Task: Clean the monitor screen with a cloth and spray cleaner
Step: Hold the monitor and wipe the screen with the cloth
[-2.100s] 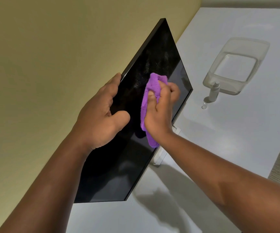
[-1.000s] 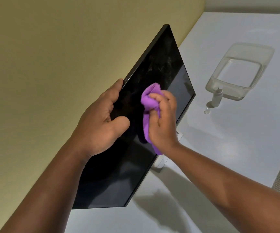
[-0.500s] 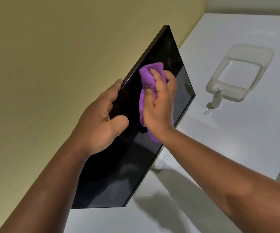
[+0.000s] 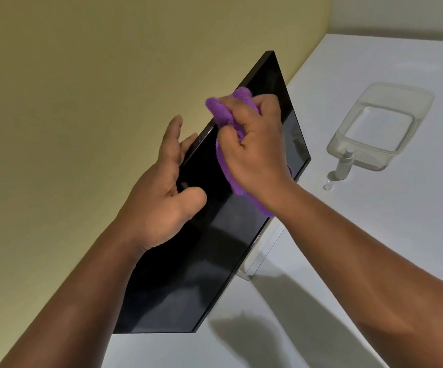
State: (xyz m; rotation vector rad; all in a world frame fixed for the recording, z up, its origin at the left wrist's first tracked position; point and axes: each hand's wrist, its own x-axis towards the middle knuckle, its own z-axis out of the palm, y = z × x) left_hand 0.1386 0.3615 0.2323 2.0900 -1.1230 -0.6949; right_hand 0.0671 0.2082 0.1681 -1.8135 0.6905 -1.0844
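Now, a yellow wall (image 4: pixel 82 128) far left. Next, left hand (image 4: pixel 165 193), fingers loose and mostly straight, lifted off the monitor's (image 4: pixel 215 261) top edge a moment ago, thumb resting on the dark glass. Then right hand (image 4: pixel 254 150), fingers curled tight round the purple cloth (image 4: pixel 224 114), now moved up to the top edge after rubbing lower down. Means wiping is well along, far top corner probably next. Further right on the white desk (image 4: pixel 374 235): small spray bottle (image 4: pixel 344 166), its little cap (image 4: pixel 327 186) beside it, clear tub (image 4: pixel 390 102) behind.
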